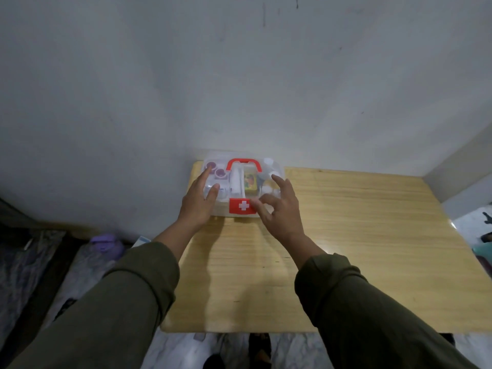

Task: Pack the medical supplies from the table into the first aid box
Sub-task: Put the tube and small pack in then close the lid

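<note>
Clear plastic forms the first aid box (241, 186), a rounded case with a red arched handle (244, 164) on its lid and a red latch (242, 206) marked with a white cross on the near side. It sits shut at the far left corner of the worktop (346, 249), right between the two hands. Through the see-through lid show purple-capped round jars (216, 169) under the left hand's fingertips, a white tube (235, 182) in the middle, a yellow-green packet (250, 182) beside it, and white round shapes near the right hand.

Left hand (200, 199) lies flat and open, fingers spread on the lid's left part. Right hand (279, 209) is open too, fingers loosely curled, with fingertips at the box's right front by the latch; it grips nothing.

Pale wood grain with a smooth sheen covers the worktop, which has rounded corners. Beyond the hands rises a plain grey-white wall (239, 75) with faint marks. Olive sleeves (119, 302) cover both forearms. Left of the left arm, a lilac object (106, 245) lies on patterned fabric.
</note>
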Motion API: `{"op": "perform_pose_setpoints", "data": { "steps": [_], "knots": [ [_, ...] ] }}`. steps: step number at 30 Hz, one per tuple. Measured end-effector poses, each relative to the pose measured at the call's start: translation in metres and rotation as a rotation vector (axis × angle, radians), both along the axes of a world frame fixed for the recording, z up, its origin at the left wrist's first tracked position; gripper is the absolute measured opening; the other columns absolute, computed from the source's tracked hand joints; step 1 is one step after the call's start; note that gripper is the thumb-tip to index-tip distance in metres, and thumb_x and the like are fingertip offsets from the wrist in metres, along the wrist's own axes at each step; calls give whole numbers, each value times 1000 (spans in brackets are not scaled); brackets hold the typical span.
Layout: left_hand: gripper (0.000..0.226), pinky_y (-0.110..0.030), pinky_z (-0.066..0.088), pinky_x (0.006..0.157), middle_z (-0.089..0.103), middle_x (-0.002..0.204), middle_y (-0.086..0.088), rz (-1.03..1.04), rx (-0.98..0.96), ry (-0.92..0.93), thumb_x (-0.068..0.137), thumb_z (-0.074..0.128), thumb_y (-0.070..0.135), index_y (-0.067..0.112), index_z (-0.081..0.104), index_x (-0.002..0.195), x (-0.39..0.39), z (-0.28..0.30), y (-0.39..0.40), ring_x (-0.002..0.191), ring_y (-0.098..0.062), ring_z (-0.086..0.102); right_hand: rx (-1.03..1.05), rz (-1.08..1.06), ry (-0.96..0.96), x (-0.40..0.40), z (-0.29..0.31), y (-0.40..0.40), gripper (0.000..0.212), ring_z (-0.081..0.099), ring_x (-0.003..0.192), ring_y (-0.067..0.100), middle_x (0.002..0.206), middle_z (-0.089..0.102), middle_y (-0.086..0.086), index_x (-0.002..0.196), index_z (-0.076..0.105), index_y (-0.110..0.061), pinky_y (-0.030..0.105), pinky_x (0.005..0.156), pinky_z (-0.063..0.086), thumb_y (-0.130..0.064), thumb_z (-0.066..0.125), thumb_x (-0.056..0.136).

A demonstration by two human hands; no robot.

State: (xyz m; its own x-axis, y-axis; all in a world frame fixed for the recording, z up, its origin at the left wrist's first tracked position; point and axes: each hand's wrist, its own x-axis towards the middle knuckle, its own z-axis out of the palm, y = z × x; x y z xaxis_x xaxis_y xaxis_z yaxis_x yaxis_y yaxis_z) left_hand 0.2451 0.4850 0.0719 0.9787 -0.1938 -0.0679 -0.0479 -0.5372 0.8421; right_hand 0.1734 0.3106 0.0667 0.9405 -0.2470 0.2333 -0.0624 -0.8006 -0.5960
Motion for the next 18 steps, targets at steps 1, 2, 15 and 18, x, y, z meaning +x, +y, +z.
{"op": "perform_pose_setpoints", "data": {
  "steps": [1, 2, 15, 18],
  "knots": [
    [47, -37, 40, 102, 30, 154, 0, 4, 4, 1, 99, 38, 35, 38, 24, 144, 0, 1, 0, 135, -28, 39, -34, -6, 11, 2, 0, -2, 30, 29, 139, 33, 145, 40, 10, 90, 67, -19, 56, 108, 34, -47, 65, 81],
    [47, -38, 40, 102, 30, 154, 0, 1, 6, -1, 99, 39, 34, 38, 24, 144, 0, 2, 0, 135, -28, 38, -58, -12, 34, 4, 0, -2, 37, 30, 138, 33, 146, 38, 10, 95, 62, -18, 55, 107, 36, -49, 68, 77],
    [49, -39, 45, 99, 32, 152, -4, 10, -30, 54, 97, 43, 32, 39, 26, 143, 8, 4, 0, 132, -30, 42, -429, -52, 303, 28, 3, 6, 73, 11, 141, 44, 158, 8, 10, 143, 19, -40, 56, 107, 27, -63, 51, 82],
    [49, -41, 43, 101, 33, 152, -5, 24, -7, 53, 97, 43, 33, 38, 26, 143, 14, 5, -4, 132, -32, 42, -432, -40, 303, 37, 3, 1, 74, 11, 141, 44, 158, 8, 10, 144, 18, -40, 54, 106, 30, -65, 50, 81]
  ]
}}
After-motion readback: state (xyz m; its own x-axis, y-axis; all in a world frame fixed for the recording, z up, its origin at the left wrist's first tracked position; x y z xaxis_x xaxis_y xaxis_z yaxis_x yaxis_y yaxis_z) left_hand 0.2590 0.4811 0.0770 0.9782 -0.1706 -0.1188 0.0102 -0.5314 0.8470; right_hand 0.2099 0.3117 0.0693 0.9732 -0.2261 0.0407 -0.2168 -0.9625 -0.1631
